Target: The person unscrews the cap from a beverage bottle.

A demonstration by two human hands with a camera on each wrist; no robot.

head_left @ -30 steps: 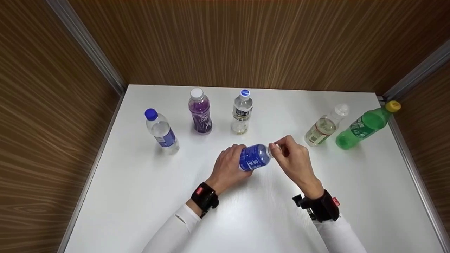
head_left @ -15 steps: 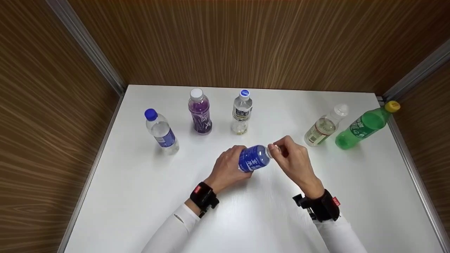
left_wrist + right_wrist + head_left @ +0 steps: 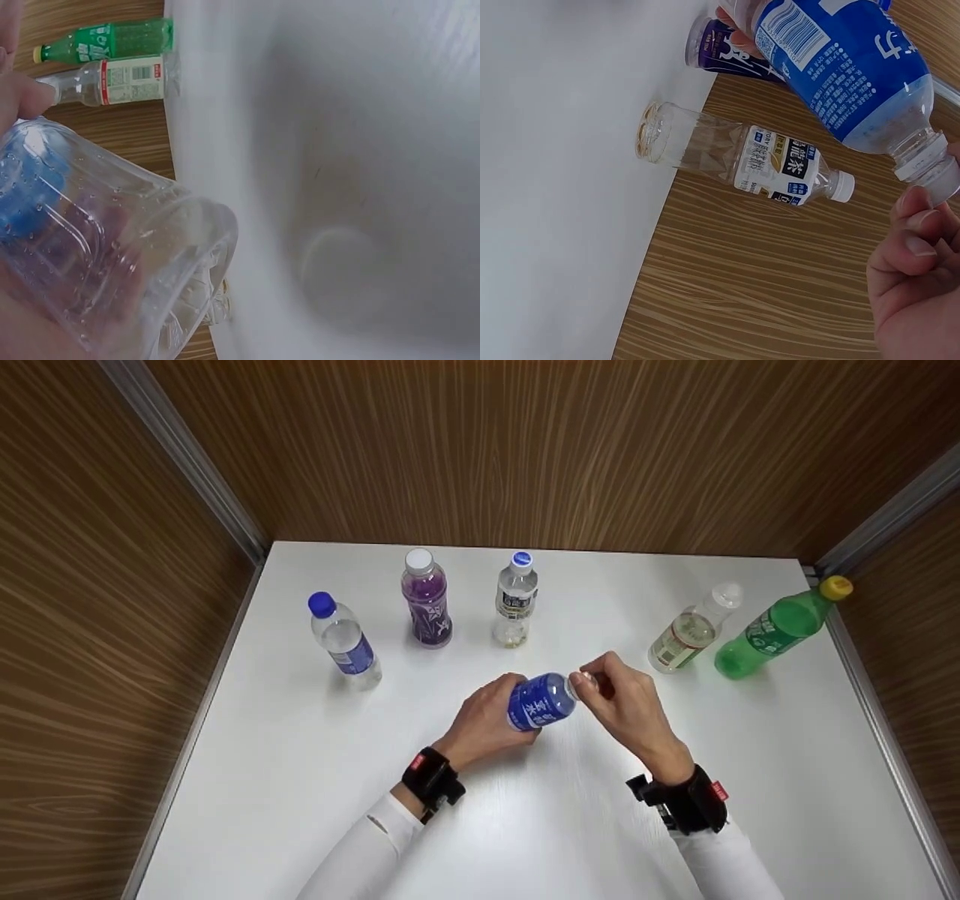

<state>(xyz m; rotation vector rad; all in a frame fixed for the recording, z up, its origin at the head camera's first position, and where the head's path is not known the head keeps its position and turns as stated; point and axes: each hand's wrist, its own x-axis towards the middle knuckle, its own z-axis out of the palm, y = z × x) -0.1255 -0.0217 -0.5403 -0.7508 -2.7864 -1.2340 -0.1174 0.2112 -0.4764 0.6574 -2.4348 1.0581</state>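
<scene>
A clear plastic bottle with a blue label (image 3: 537, 702) is tilted above the table, its neck toward the right. My left hand (image 3: 484, 721) grips it round the lower body. At the neck, my right hand (image 3: 626, 701) pinches the whitish cap (image 3: 939, 178) between thumb and fingers; in the right wrist view the cap sits at the mouth of the neck. Droplets cling inside the bottle's clear base (image 3: 112, 232) in the left wrist view.
On the white table (image 3: 300, 802) stand a blue-capped bottle (image 3: 346, 641), a purple bottle (image 3: 427, 600), a clear bottle (image 3: 516, 600), a clear-capped bottle (image 3: 694, 630) and a green bottle (image 3: 780, 626). Wood-grain panels (image 3: 525, 450) enclose the back and sides.
Both hands and the blue-labelled bottle have shifted slightly downward in the head view. The right hand's pinch at the cap stays; the other bottles stand where they were.
</scene>
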